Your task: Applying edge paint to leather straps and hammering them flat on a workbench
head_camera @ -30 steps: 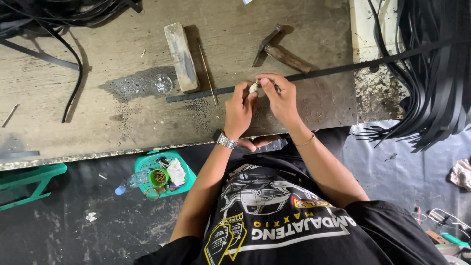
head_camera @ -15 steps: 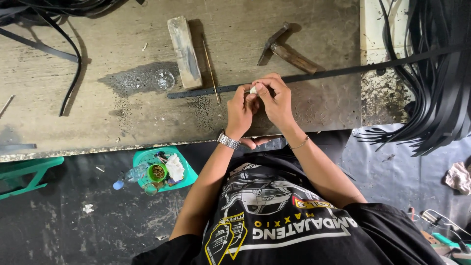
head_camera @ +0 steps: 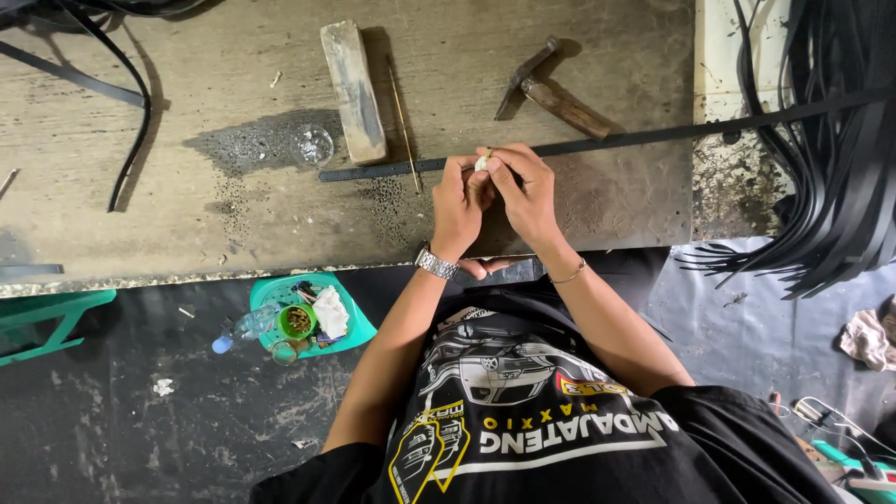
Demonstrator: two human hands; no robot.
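Sitting low at the bottom of the view, the person wears a black printed shirt point(head_camera: 541, 420), with both forearms reaching up toward the table point(head_camera: 187, 215). On the dark floor point(head_camera: 140, 420) to the person's left stands a small green stool point(head_camera: 359, 331) holding a crumpled white rag, a little green cup and a clear plastic bottle point(head_camera: 245, 327) lying across its edge. A second green stool point(head_camera: 51, 313) shows at the far left edge.

Above the near rim of the table the two hands meet. The left hand point(head_camera: 457, 210), a metal watch point(head_camera: 437, 264) on its wrist, and the right hand point(head_camera: 527, 196), a thin bracelet on its wrist, are both pinched on a small pale piece point(head_camera: 483, 162) held between their fingertips; what the piece is cannot be told. It sits right over a long black strip point(head_camera: 392, 169) that lies flat across the table, passing under the fingers and running out to the right edge.

Just past the strip lie a thin stick, a rectangular wooden block point(head_camera: 353, 91) and a small clear glass dish point(head_camera: 312, 144) on a dark stain. A hammer point(head_camera: 551, 89) rests beyond the hands. A bundle of black strips point(head_camera: 831, 159) hangs at the far right, and more black strips curl at the far left corner.
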